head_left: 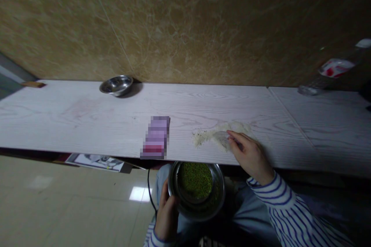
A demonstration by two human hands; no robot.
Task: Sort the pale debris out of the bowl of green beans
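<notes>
My left hand [167, 212] grips the near left rim of a steel bowl [219, 197] held over my lap, just below the table edge. Small green beans [195, 179], like mung beans, lie inside it. Over the table, my right hand [251, 154] is closed in a pinch on a thin, see-through piece of plastic [222, 136]; its exact kind is unclear. That piece touches a spread of pale grains [239, 126], which look like rice. A few dark specks show at the left end of the grains.
A pixelated purple phone-shaped slab [156, 137] lies left of the grains. Farther back stands a small steel bowl [117, 85] by the wall. A clear plastic bottle [333, 68] is at the back right. Below the front edge, a picture sheet [95, 161] sticks out; a black cable hangs nearby.
</notes>
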